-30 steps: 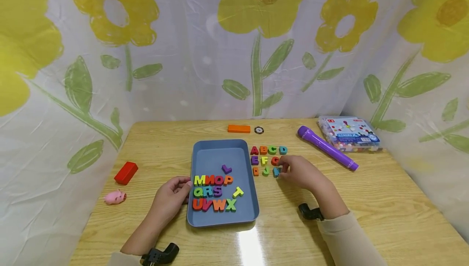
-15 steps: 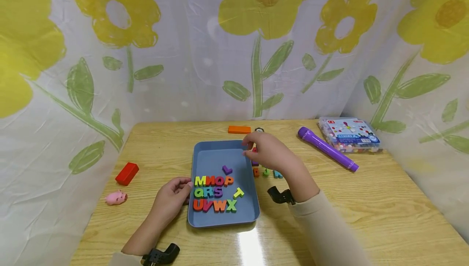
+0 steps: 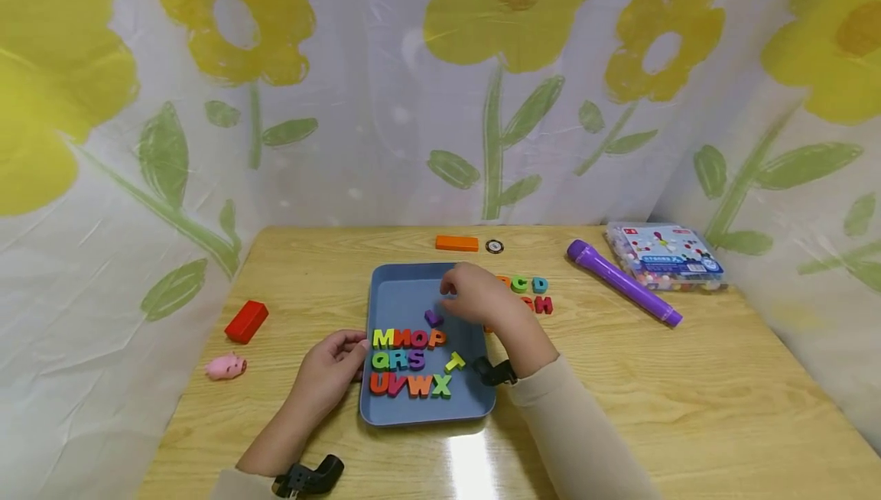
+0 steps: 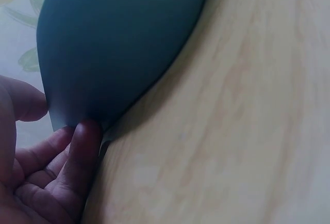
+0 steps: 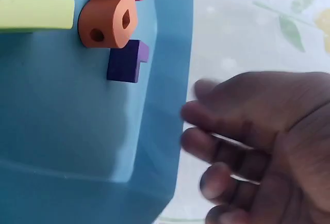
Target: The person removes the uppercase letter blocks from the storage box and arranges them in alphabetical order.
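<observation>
From the head view, the main risk was a knock: the right hand (image 3: 475,297) hung over the blue tray (image 3: 406,290), just above the purple letter L (image 3: 433,317), and a low or hasty reach could have swept into the row M N O P (image 3: 409,338) just below it and scattered the neat lines. The L lay loose on the tray floor, apart from the rows Q R S (image 3: 398,360) and U V W X (image 3: 410,385); the green T (image 3: 454,363) sat askew beside them. The letters already laid out on the wooden table (image 3: 688,378), C and D (image 3: 528,284) among them, lay near the wrist and could also have been brushed. The left hand (image 3: 333,366) rested against the tray's left edge, fingers lightly bent.

The left wrist view showed that hand (image 4: 46,167) with its fingertips (image 4: 85,136) touching the tray wall (image 4: 113,48), steadying rather than clamping; a hard push from the other side might have slid the tray.

In the right wrist view the right hand (image 5: 258,146) was blurred, fingers (image 5: 206,146) loosely curled and holding nothing that I could make out, close to the purple L (image 5: 126,61) but not touching it. The orange P (image 5: 105,20) sat just beside the L, so a clumsy pinch could have caught both.
</observation>
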{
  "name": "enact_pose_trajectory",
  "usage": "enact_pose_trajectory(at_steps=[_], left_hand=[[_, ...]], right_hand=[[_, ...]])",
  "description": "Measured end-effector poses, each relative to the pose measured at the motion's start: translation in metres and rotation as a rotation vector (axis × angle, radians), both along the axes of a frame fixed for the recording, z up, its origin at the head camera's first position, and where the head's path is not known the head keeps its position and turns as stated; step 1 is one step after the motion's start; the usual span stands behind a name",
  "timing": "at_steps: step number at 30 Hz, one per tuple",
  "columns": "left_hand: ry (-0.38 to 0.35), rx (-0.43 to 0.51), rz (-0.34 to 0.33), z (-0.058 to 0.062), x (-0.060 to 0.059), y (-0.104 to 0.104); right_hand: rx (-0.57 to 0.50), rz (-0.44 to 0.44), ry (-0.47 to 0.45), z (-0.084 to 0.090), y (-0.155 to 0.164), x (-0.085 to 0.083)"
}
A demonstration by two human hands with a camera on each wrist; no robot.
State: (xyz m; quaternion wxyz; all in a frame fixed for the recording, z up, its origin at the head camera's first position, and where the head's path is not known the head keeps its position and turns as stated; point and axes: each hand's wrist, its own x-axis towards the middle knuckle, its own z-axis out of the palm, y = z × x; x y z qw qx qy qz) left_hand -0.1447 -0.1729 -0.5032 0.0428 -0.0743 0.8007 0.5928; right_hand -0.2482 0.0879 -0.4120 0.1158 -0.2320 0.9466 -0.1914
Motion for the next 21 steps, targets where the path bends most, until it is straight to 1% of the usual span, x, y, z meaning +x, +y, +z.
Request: enact_pose_trajectory(at_steps=[4, 8, 12, 15, 18, 21], left_hand=[[-0.003, -0.003, -0.004, 0.001, -0.001, 0.000], [-0.002, -0.006, -0.004, 0.002, -0.001, -0.001], [-0.002, -0.005, 0.000, 0.002, 0.000, -0.001], [-0.003, -0.005, 0.005, 0.003, 0.001, -0.001], [-0.004, -0.006, 0.003, 0.003, 0.001, -0.001], [-0.005, -0.007, -0.002, 0.003, 0.001, 0.001]], right_hand=[[0.028, 0.007, -0.030, -0.005, 0.004, 0.001], [0.063, 0.032, -0.052, -0.009, -0.001, 0.003], [0.115, 0.059, -0.042, -0.014, -0.013, 0.005], [0.151, 0.064, -0.033, -0.018, -0.021, 0.008], [0.170, 0.055, -0.025, -0.020, -0.025, 0.011], [0.162, 0.045, -0.015, -0.022, -0.025, 0.012]])
